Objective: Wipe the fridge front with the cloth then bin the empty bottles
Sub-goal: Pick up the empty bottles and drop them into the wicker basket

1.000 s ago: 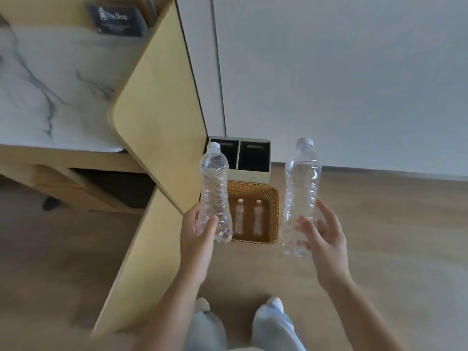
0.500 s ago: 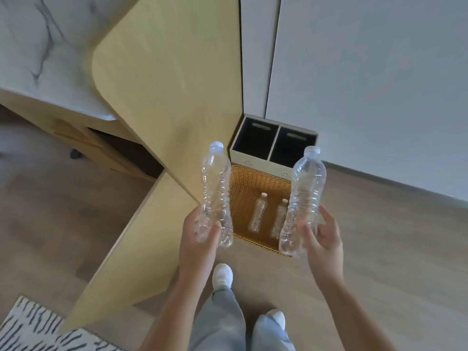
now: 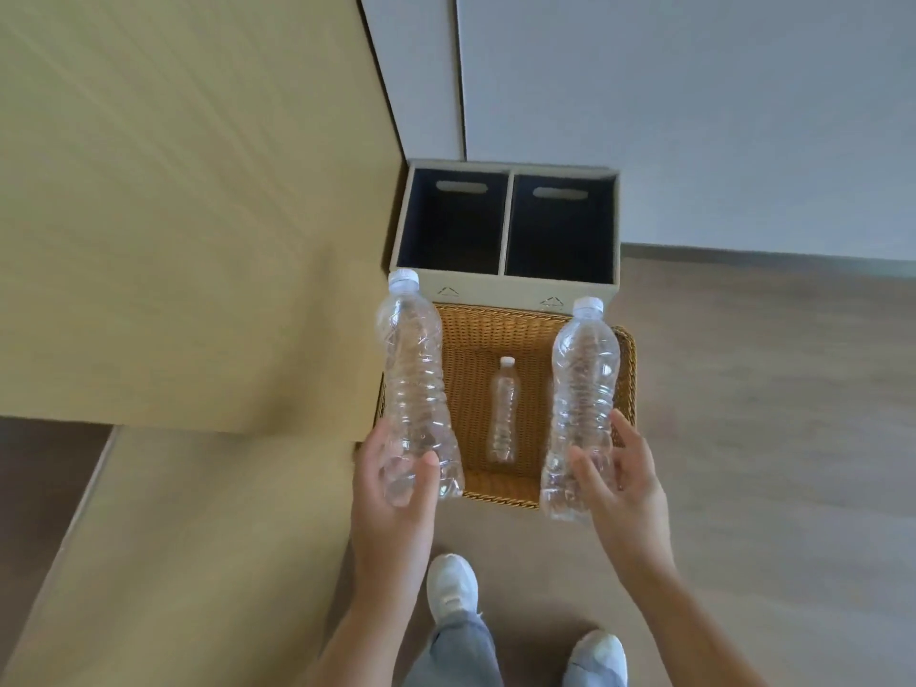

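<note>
I hold two clear empty plastic bottles with white caps, both upright. My left hand (image 3: 391, 493) grips the base of the left bottle (image 3: 414, 374). My right hand (image 3: 622, 493) grips the base of the right bottle (image 3: 585, 389). Both bottles hang above the wicker basket (image 3: 625, 369) on the floor, one over each side rim. Inside the basket lies one small clear bottle (image 3: 503, 409), cap pointing away from me. The cloth and the fridge front are not in view.
A beige two-compartment bin (image 3: 505, 287) with dark insides stands just behind the basket, against the white wall (image 3: 694, 116). A tall yellow-wood panel (image 3: 188, 215) rises close on the left. My white shoes (image 3: 451, 587) stand on the wooden floor (image 3: 768, 414).
I have stepped closer and the view tilted down, so the basket now sits directly under the bottles. Both hands keep the same hold. Only one bottle shows in the basket now.
</note>
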The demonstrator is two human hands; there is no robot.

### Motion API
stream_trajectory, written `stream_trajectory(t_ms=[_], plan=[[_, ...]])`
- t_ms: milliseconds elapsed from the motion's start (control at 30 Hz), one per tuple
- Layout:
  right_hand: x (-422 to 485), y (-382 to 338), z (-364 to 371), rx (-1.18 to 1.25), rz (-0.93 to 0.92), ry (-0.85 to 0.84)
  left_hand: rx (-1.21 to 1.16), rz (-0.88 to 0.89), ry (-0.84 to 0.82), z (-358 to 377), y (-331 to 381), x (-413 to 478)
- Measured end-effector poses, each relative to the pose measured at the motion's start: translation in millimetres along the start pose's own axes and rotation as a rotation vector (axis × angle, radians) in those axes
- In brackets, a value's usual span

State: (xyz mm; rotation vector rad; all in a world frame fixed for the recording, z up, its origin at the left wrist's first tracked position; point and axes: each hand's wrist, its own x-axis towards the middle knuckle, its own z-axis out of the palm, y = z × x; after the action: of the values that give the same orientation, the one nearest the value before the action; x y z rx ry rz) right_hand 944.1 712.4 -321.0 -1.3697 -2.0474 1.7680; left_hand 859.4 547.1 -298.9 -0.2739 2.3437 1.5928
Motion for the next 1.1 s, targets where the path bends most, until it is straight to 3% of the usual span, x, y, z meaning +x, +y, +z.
stream_trajectory(t_ms=[167,567,1100], plan=[[39,54,35,0.006,0.046,0.024,0.038,0.026,0.009,33,-55,48],[131,189,62,-0.191,0.085,-0.038,0.316,-0.001,-0.154,107,-211,128],[196,265,104,-0.176,0.265,-0.139,0.515,-0.031,-0.296,152,-302,194]])
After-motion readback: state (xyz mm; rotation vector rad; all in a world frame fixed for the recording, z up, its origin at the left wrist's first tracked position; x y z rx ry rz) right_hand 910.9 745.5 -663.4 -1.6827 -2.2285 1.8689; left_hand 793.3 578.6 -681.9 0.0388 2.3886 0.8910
